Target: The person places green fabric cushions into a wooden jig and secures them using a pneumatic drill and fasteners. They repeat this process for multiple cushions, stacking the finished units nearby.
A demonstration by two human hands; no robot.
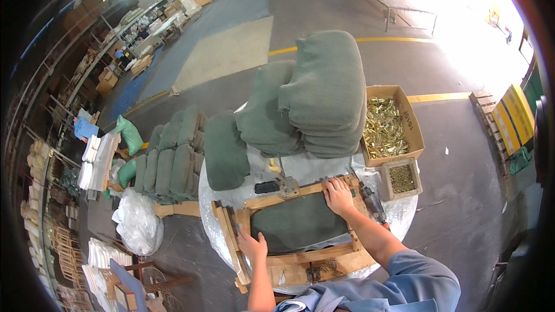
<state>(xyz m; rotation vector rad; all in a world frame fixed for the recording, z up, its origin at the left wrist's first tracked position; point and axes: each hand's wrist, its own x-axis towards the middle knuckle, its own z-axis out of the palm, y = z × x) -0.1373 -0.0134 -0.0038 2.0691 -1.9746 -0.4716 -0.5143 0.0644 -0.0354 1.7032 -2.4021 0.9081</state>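
In front of me a wooden frame (295,259) lies on a round table. Set inside it is a dark green padded panel (300,222). My left hand (252,247) rests at the frame's left side, thumb apart and fingers stretched out. Across the panel, my right hand (338,197) lies over the frame's far right corner with its fingers extended. A metal clamp (287,186) sits on the far bar, left of my right hand. Right of that hand is a dark hand-held tool (373,203). Neither hand visibly holds anything.
Stacked green cushions (326,89) stand on the table's far side, with more piles (176,156) to the left. A cardboard box (411,130) of brass-coloured metal pieces and a small tray (403,197) of tiny parts are at the right. Bubble wrap (222,240) covers the tabletop.
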